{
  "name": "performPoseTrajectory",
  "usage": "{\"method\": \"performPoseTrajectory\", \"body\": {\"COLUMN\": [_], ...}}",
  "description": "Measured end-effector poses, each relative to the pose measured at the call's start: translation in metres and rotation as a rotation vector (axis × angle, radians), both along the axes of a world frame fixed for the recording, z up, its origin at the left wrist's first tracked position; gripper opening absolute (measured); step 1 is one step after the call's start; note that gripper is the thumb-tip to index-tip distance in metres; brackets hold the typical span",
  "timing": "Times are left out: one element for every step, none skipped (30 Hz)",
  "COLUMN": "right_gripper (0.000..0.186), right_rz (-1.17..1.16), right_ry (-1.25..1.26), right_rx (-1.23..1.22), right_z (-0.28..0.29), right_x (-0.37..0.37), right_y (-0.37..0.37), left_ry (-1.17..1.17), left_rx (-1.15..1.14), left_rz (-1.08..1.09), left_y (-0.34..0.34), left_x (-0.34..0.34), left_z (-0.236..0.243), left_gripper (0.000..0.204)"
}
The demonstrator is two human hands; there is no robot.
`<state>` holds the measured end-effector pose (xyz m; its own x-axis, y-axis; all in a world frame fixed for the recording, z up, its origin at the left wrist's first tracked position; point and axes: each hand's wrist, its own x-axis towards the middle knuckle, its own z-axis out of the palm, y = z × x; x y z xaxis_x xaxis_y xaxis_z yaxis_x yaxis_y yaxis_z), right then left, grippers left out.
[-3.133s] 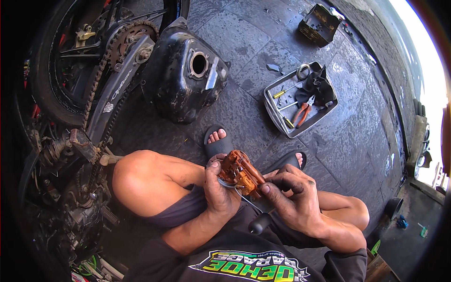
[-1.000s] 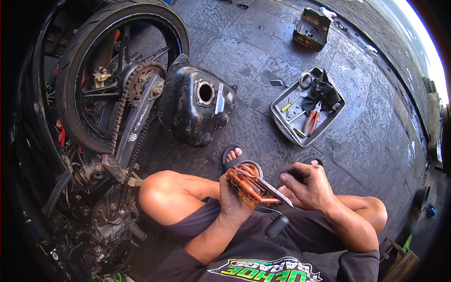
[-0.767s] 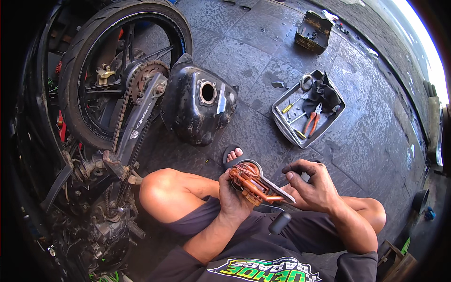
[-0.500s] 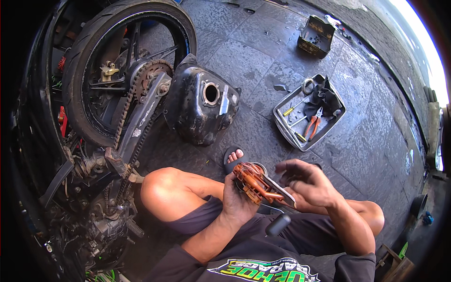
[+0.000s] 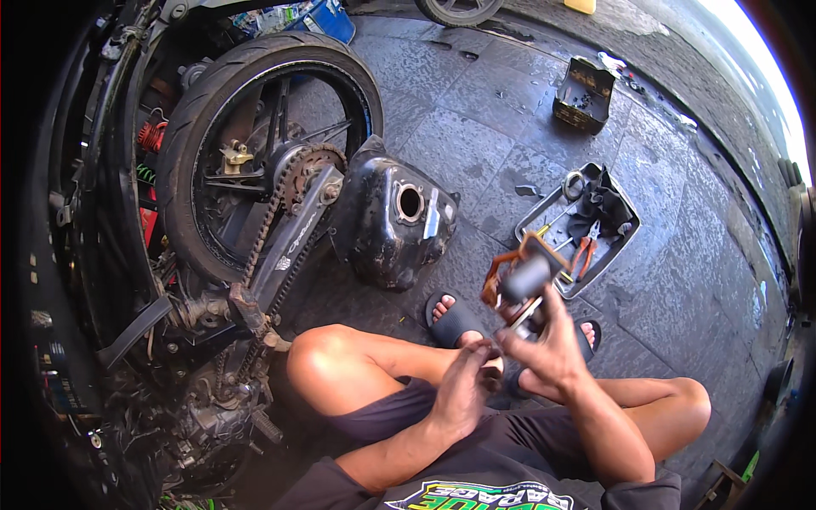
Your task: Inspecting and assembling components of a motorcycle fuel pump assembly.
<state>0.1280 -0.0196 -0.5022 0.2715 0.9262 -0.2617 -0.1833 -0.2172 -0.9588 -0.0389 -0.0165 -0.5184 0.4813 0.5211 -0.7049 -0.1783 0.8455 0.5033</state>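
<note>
Presently | right hand (image 5: pixel 552 344) clenched on orange-wound, grey-bodied coil part (image 5: pixel 520 280), raised above sandalled feet | left hand (image 5: pixel 463 387) just below, grip indeterminate | step: inspecting part | next: steadier two-handed hold

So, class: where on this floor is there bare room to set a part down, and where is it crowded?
Bare paving lies between the fuel tank, the grey tool tray and the small black box, and right of the tray. It is crowded by the rear wheel and around the feet.
</note>
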Motion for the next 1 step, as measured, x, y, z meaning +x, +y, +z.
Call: {"method": "performPoseTrajectory", "body": {"right_gripper": [0.079], "right_rz": [0.058], "right_ry": [-0.086], "right_rx": [-0.076], "right_z": [0.0036], "right_x": [0.0154], "right_y": [0.0013], "left_ry": [0.16], "left_rx": [0.212], "left_rz": [-0.094], "left_y": [0.0021], "left_x": [-0.0129], "left_z": [-0.0019], "left_gripper": [0.067]}}
